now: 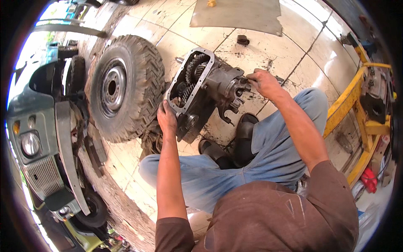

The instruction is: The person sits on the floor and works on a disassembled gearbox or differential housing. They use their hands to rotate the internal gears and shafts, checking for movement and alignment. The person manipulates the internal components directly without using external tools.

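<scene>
Gearbox housing (201,94), grey and greasy, lying on the tiled floor (294,38) between the person's black boots (235,145) and a spare wheel (126,86) that leans just beside it. Its long axis runs from the open, gasket-rimmed face at upper left, where gears show, toward the flanged output end at lower right. The left hand (167,117) presses flat, fingers spread over the lower rim, apparently to steady the casing. The right hand (263,82) closes its fingers on a slim tool (251,78) at the shaft end; its tip is too small to identify. A yellow stand (361,105) sits well apart toward the floor's right edge.
</scene>
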### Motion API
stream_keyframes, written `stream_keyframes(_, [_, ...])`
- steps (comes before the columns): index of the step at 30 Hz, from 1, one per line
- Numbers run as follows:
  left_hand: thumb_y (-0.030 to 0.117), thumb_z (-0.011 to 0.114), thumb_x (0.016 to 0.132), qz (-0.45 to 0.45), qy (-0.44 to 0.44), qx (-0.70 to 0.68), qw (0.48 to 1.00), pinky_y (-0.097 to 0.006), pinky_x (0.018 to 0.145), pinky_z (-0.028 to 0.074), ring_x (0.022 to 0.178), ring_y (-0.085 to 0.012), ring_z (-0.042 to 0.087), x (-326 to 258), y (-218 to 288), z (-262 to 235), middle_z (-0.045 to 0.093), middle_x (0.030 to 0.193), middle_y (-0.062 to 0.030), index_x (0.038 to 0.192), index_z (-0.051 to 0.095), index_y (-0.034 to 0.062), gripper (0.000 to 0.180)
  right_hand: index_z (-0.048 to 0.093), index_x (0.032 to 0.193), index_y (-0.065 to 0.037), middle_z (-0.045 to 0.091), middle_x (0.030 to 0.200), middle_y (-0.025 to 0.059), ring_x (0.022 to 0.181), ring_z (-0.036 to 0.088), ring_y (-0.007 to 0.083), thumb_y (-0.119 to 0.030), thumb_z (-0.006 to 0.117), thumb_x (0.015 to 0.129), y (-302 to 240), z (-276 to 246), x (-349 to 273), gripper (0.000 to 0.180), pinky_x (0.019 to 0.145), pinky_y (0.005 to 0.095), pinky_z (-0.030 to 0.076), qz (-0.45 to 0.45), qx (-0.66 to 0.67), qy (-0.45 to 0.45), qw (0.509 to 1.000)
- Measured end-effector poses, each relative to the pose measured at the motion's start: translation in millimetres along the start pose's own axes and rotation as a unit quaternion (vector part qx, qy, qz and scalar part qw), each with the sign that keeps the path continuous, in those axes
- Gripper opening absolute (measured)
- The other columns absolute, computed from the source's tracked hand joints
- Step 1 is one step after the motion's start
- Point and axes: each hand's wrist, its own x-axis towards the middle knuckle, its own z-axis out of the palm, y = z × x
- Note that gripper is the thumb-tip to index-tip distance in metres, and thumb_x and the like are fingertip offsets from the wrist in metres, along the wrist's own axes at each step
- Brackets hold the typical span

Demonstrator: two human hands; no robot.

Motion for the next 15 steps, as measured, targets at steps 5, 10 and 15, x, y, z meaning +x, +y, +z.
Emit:
stream_keyframes(5, [0.050,0.043,0.102,0.002,-0.012,-0.026,1.000,-0.046,0.106,0.040,0.124,-0.0459,0.054,-5,6,0,0.060,0.130,-0.0317,0.132,0.059,-0.0064,0.066,0.076,0.110,-0.012,0.067,0.097,0.0161,0.100,0.066,0.0354,-0.016,0.067,0.090,-4,1,-2,0.023,0.086,0.0447,0.053,-0.009,-0.002,0.034,0.999])
stream_keyframes(10, [0.055,0.042,0.102,-0.008,0.004,0.003,1.000,-0.049,0.107,0.038,0.127,-0.0463,0.051,-2,6,1,0.057,0.134,-0.0311,0.135,0.056,-0.0061,0.071,0.076,0.108,-0.009,0.066,0.088,0.0188,0.088,0.066,0.0378,-0.013,0.068,0.089,-1,3,4,0.021,0.081,0.0454,0.052,-0.049,0.017,0.055,0.997])
stream_keyframes(15, [0.062,0.038,0.101,-0.039,-0.005,0.039,0.998,-0.049,0.110,0.037,0.130,-0.0454,0.048,-10,10,-3,0.056,0.136,-0.0306,0.138,0.054,-0.0035,0.077,0.075,0.108,-0.010,0.068,0.096,0.0206,0.093,0.065,0.0390,-0.015,0.067,0.090,3,4,-4,0.021,0.082,0.0469,0.052,-0.026,0.002,0.019,0.999])
